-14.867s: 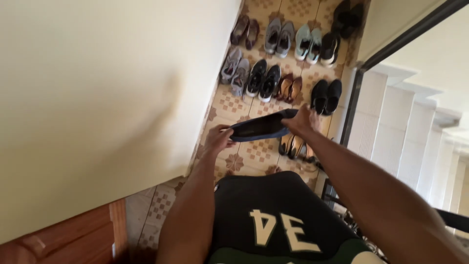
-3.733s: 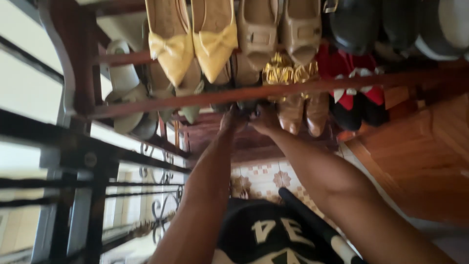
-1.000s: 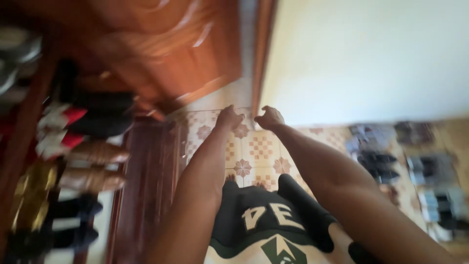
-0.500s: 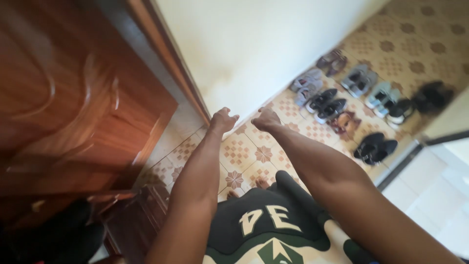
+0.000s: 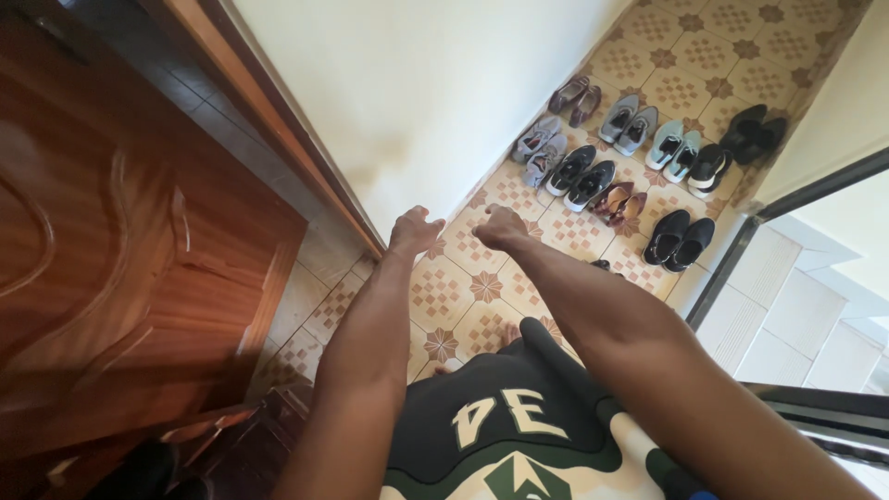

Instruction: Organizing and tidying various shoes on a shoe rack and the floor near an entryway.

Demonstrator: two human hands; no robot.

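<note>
Both hands, left hand [image 5: 414, 231] and right hand [image 5: 500, 227], hang loosely curled and empty above the tiled floor [image 5: 435, 292].

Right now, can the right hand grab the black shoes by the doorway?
Probably not yet. The right hand hangs empty, well short of the black shoes; only bare tiled floor lies between.

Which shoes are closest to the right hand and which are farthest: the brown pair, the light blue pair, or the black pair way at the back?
From the right hand, in the head view:
1. Brown pair, nearest, in the near row on the tiled floor.
2. Light blue pair, farther, in the back row.
3. Black pair, farthest, at the far end of the back row.
</note>
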